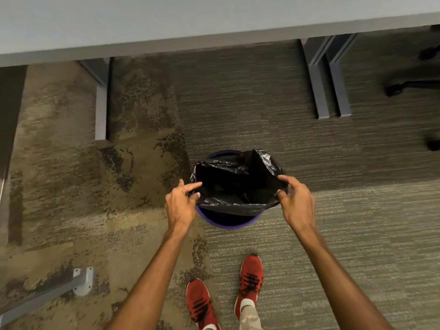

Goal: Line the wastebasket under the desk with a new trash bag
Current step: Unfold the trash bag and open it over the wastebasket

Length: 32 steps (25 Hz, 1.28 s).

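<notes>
A round purple wastebasket (228,221) stands on the carpet in front of the desk. A black trash bag (234,181) sits in its mouth, spread open, with its edge folded over the near rim and bunched up at the far right. My left hand (181,206) pinches the bag's edge at the left side of the rim, index finger pointing out. My right hand (296,202) grips the bag's edge at the right side of the rim.
The grey desk top (190,22) spans the upper view, with its legs at left (101,108) and right (329,91). Office chair casters (395,89) sit at far right. A metal bracket (82,281) lies at lower left. My red shoes (251,279) stand just behind the basket.
</notes>
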{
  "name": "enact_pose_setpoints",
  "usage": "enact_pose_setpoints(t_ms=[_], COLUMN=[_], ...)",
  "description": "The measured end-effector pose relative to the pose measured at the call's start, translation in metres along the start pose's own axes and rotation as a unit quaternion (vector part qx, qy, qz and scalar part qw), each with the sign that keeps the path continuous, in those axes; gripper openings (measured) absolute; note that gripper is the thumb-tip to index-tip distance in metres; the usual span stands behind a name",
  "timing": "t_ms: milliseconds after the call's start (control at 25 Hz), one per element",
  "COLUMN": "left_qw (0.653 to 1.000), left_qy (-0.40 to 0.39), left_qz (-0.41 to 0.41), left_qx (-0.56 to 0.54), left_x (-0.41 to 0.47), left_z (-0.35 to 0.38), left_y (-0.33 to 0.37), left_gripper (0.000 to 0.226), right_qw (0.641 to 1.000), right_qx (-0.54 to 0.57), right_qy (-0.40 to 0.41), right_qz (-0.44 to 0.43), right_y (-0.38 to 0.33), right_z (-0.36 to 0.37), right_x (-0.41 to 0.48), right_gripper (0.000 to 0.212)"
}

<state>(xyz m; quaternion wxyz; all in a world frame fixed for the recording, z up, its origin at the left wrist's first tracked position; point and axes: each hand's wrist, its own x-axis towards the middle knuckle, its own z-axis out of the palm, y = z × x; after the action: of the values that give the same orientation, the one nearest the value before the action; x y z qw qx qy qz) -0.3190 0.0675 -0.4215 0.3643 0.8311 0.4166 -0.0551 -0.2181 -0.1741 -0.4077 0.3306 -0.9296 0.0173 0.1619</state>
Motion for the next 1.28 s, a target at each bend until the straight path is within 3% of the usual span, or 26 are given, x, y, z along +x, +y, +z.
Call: enact_pose_setpoints(t_ms=[120, 280, 400, 520, 600, 720, 840, 960, 1040, 1160, 1280], left_qw=[0.999, 0.998, 0.992, 0.981, 0.985, 0.986, 0.976, 0.918, 0.907, 0.940, 0.961], left_qy=[0.018, 0.029, 0.044, 0.055, 0.038, 0.018, 0.040, 0.042, 0.032, 0.015, -0.019], left_qz=[-0.020, -0.041, 0.005, -0.004, -0.030, -0.056, -0.102, -0.202, -0.206, -0.159, -0.138], left_qx=[-0.023, -0.036, -0.121, -0.184, -0.167, -0.153, -0.189, -0.339, -0.365, -0.303, -0.238], left_x=[0.004, 0.016, 0.014, -0.002, -0.016, -0.023, -0.009, 0.009, 0.014, 0.010, -0.002], left_z=[0.015, 0.038, 0.055, 0.074, 0.086, 0.102, 0.110, 0.113, 0.114, 0.116, 0.127], left_y=[-0.020, -0.039, -0.054, -0.078, -0.094, -0.107, -0.106, -0.097, -0.097, -0.106, -0.127], left_gripper=[0.028, 0.037, 0.057, 0.076, 0.084, 0.089, 0.086, 0.083, 0.085, 0.091, 0.096], right_qw=[0.999, 0.998, 0.992, 0.963, 0.914, 0.779, 0.696, 0.650, 0.665, 0.730, 0.742], right_qx=[0.016, 0.036, 0.122, 0.245, 0.329, 0.463, 0.547, 0.602, 0.587, 0.500, 0.470], right_qy=[-0.023, -0.025, 0.023, 0.055, 0.050, 0.009, 0.000, -0.004, -0.015, -0.017, 0.003], right_qz=[-0.018, -0.034, 0.007, 0.102, 0.233, 0.423, 0.466, 0.464, 0.462, 0.466, 0.477], right_y=[0.014, 0.035, 0.054, 0.076, 0.091, 0.107, 0.109, 0.106, 0.104, 0.110, 0.122], right_z=[0.025, 0.054, 0.072, 0.093, 0.107, 0.119, 0.123, 0.123, 0.122, 0.126, 0.132], right_x=[0.005, 0.009, 0.003, -0.014, -0.020, -0.016, -0.002, 0.016, 0.022, 0.017, 0.008], right_gripper=[0.038, 0.024, 0.017, 0.024, 0.026, 0.034, 0.038, 0.038, 0.026, 0.020, 0.019])
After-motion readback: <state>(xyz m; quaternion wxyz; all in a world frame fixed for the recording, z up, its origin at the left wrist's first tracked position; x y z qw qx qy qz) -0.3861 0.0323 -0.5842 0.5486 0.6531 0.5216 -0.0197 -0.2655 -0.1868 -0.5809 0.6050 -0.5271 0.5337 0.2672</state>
